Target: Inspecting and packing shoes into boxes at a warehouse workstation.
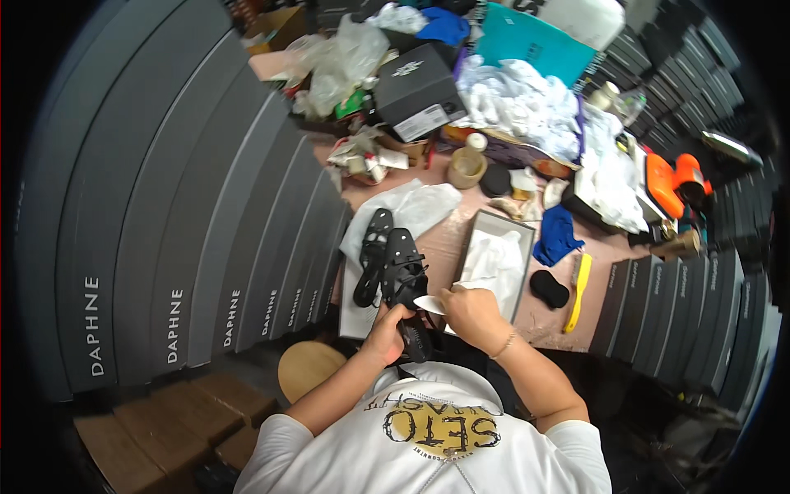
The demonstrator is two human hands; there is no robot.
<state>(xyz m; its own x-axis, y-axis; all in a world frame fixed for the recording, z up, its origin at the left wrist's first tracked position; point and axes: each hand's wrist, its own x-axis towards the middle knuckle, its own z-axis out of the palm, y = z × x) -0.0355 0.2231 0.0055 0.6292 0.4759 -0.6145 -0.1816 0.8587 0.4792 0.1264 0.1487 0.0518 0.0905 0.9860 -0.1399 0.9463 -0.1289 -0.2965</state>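
The person wears a white T-shirt (346,453) with short sleeves (284,440), printed with a yellow disc (444,429) and dark lettering (485,432). A thin bracelet (504,346) circles the wrist near the right hand (473,317); a greyish cord (459,471) hangs in front.

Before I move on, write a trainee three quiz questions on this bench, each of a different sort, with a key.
1. What is the left hand gripping?
2. True or false: the yellow brush lies to the right of the open box.
3. What colour is the crumpled cloth just right of that box?
a) green
b) blue
c) orange

Key:
1. A black shoe.
2. True.
3. b) blue.
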